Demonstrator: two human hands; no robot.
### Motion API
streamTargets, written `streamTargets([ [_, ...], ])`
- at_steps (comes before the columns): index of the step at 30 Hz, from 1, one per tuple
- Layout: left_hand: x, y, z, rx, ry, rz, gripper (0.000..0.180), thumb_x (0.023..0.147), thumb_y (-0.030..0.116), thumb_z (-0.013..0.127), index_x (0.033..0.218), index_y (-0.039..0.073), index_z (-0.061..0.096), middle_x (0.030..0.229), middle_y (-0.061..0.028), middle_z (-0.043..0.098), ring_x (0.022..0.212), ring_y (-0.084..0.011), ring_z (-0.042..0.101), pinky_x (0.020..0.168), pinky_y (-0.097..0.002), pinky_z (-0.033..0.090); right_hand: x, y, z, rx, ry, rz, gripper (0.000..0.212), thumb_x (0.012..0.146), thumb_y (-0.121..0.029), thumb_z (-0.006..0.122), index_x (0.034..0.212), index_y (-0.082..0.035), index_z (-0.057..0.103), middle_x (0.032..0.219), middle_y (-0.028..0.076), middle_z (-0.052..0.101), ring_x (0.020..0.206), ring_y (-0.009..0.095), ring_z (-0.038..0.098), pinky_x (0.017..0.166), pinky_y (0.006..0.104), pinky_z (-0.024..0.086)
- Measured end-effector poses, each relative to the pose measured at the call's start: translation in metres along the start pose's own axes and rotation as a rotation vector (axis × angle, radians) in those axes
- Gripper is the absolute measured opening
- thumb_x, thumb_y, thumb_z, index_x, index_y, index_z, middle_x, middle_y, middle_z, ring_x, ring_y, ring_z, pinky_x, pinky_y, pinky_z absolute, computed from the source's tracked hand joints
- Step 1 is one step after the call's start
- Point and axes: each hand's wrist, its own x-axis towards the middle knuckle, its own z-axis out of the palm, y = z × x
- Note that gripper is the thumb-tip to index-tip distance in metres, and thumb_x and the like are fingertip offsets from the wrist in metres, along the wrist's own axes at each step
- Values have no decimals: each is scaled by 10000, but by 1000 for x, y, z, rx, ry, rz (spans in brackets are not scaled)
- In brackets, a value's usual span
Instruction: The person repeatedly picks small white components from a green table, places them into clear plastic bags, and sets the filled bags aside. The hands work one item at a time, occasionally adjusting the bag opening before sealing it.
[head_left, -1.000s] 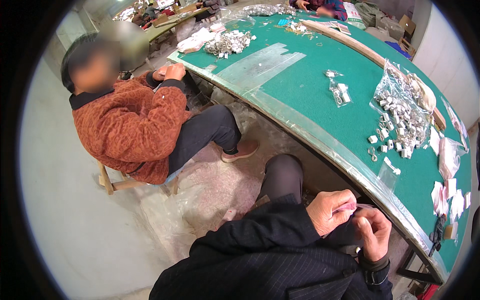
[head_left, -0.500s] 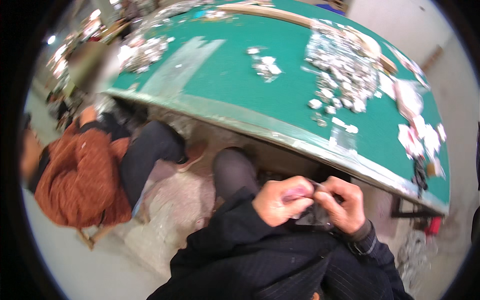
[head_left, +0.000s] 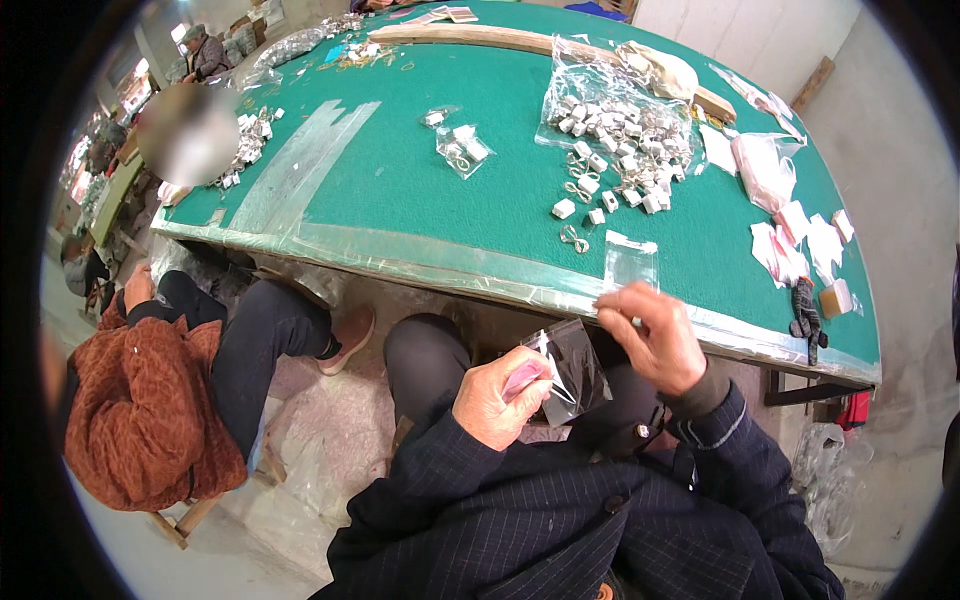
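Observation:
My left hand point(head_left: 503, 398) is closed on the edge of a small clear plastic bag point(head_left: 578, 375), which hangs over my lap. Something pink point(head_left: 524, 378) shows between the thumb and fingers of that hand; its kind I cannot make out. Raised by the table's front edge, my right hand point(head_left: 655, 338) is apart from the bag, its fingers loosely bent and nothing visible in them. Just beyond it on the green table lies another clear plastic bag point(head_left: 631, 265). Farther back is a pile of small white blocks with cords point(head_left: 640, 160), partly on a clear plastic sheet.
Two bagged white pieces point(head_left: 463, 150) lie mid-table point(head_left: 400, 215). A long wooden bar point(head_left: 480, 38) crosses the back. At right are a white plastic bag point(head_left: 765, 170), crumpled papers point(head_left: 780, 250) and a dark glove point(head_left: 805, 315). A person in a rust-brown jacket point(head_left: 150, 400) sits at left.
My hands were together over my lap; now they are apart. My right hand has moved up toward the table edge, and the bag in my left hand shows spread out. The view has shifted.

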Motion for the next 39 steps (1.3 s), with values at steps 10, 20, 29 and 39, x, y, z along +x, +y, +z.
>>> streamTargets([
  [10, 3, -13, -17, 162, 50, 18, 105, 890, 83, 623, 983, 48, 588, 716, -54, 592, 682, -74, 578, 635, -262, 481, 83, 36, 40, -776, -36, 54, 173, 815, -208, 649, 928, -105, 568, 906, 113, 560, 903, 313, 590, 762, 470, 405],
  [20, 0, -21, -21, 98, 172, 99, 80, 928, 117, 578, 957, 52, 540, 734, -95, 637, 712, -237, 671, 652, -324, 504, 82, 5, 18, -170, 75, -66, 75, 885, -19, 548, 953, 12, 561, 834, 126, 598, 707, 211, 564, 642, 321, 457],
  [29, -12, 0, -6, 289, 154, 320, 100, 928, 105, 576, 1026, 85, 572, 814, -132, 650, 754, -321, 662, 628, -349, 502, 2, -76, 9, 164, -216, -161, 176, 856, 103, 536, 986, 21, 620, 771, 96, 590, 644, 184, 584, 595, 280, 462],
  [39, -19, 13, 15, 348, 44, 287, 88, 940, 143, 578, 1009, 91, 558, 844, -134, 660, 768, -339, 660, 622, -370, 497, -39, -69, -26, 332, -380, -51, 121, 836, -59, 653, 920, 27, 648, 795, 107, 620, 697, 236, 589, 649, 322, 460],
])
